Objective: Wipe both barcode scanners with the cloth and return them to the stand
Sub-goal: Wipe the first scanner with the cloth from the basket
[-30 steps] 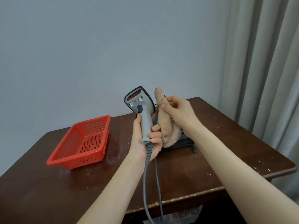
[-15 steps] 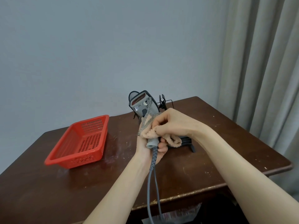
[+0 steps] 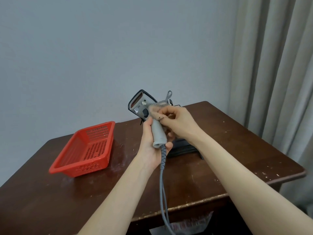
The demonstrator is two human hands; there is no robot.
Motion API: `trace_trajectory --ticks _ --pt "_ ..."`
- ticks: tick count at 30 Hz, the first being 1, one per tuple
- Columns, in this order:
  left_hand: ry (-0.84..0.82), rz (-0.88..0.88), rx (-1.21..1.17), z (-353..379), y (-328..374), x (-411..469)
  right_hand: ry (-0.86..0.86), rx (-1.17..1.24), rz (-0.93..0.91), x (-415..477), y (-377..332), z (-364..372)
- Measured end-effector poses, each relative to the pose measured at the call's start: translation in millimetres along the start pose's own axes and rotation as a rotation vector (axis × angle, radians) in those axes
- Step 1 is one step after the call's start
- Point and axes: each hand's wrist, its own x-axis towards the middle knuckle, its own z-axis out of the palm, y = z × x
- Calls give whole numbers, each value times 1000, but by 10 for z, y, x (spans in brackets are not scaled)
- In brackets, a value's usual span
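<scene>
Gripping the grey pistol-shaped barcode scanner (image 3: 158,133) by its handle, the left hand (image 3: 150,148) holds it upright above the dark wooden tabletop (image 3: 237,141) so the right hand (image 3: 179,123), pinching the beige fuzzy cloth (image 3: 156,110), can rub its head, seemingly before the black stand (image 3: 183,147).

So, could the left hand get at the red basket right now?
Likely yes for reach: nothing lies between the left hand and the basket. But that hand grips the scanner, so it could not take it.
</scene>
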Motion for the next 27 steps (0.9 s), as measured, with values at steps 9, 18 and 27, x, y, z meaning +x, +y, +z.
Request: trace_trajectory --ticks 9,18,27 --pt "61 9 70 -134 -131 -26 -464 -297 110 -130 -81 -172" --pt "100 134 294 -77 -15 -24 185 -244 172 69 155 -433" --pt "90 147 101 -191 -86 34 245 225 215 102 295 -327"
